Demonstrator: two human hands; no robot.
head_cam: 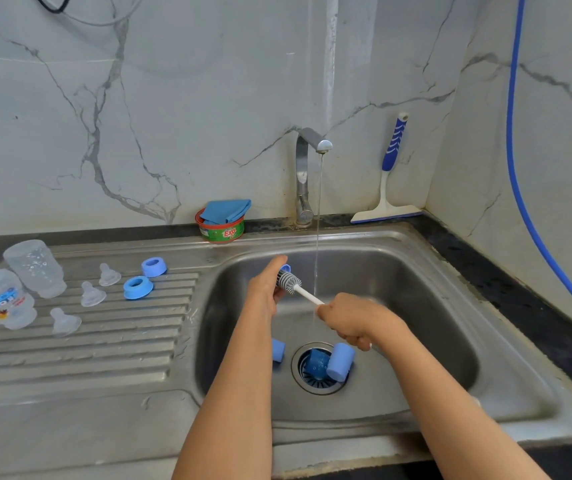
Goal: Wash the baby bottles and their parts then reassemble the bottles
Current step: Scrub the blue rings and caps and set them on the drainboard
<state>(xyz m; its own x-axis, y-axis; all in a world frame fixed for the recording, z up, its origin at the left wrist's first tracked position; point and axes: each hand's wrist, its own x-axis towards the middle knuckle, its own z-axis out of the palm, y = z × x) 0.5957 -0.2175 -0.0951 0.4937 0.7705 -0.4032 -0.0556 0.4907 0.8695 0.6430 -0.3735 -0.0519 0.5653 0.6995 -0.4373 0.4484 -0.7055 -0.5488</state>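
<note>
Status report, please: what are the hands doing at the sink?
Left hand grips blue ring; right hand grips brush, bristles against ring. Tap running beside them. Blue caps lie loose by the drain.

I face a pale marble wall (208,98) with grey veins, evenly lit. A dark counter (485,271) carries the steel sink (399,233), its drainboard (104,344) to my left. At the sink's back edge the tap (303,174) runs beside a tub (220,230) holding a blue cloth (225,210). A squeegee (390,168) leans in the counter's back right corner, near a hanging blue hose (516,150).
</note>
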